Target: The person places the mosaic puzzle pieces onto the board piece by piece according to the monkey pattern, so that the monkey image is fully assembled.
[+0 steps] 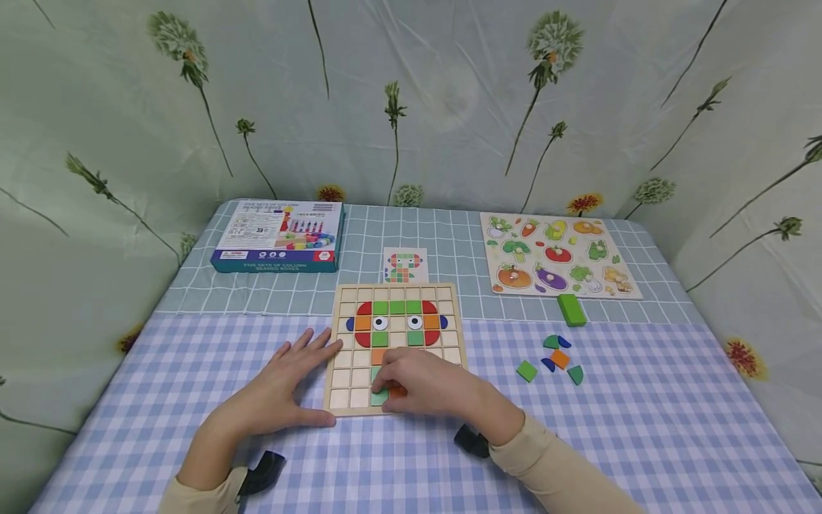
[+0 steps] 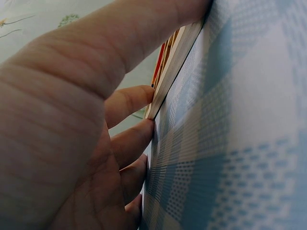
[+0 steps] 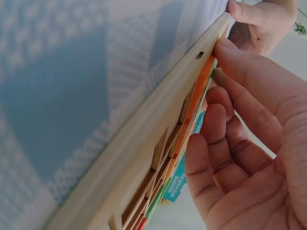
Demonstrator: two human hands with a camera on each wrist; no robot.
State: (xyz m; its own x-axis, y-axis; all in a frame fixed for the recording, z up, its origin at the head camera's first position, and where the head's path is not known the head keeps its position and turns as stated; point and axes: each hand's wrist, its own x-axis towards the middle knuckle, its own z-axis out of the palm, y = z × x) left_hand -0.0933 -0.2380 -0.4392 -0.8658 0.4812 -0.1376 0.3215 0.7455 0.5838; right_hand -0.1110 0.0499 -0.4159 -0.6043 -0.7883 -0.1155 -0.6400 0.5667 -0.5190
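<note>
A wooden grid board (image 1: 398, 285) lies on the cloth, with coloured tiles and two round eye pieces (image 1: 380, 323) forming a face in its upper cells. My left hand (image 1: 282, 385) is spread at the board's left side, fingertips along the edge and thumb by the lower left corner. Over the bottom rows, my right hand (image 1: 427, 382) pinches at a green square tile (image 1: 379, 397) with thumb and index finger. Beside it an orange tile (image 1: 398, 392) is partly hidden under the hand. The right wrist view shows the thumb and index fingertips (image 3: 224, 44) close at the board's edge.
Loose pieces lie to the right: a green square (image 1: 526, 370), an orange square (image 1: 560, 358), several curved ones and a green block (image 1: 571, 310). Behind stand a pattern card (image 1: 406, 265), a boxed toy (image 1: 277, 235) and a vegetable puzzle board (image 1: 559, 255).
</note>
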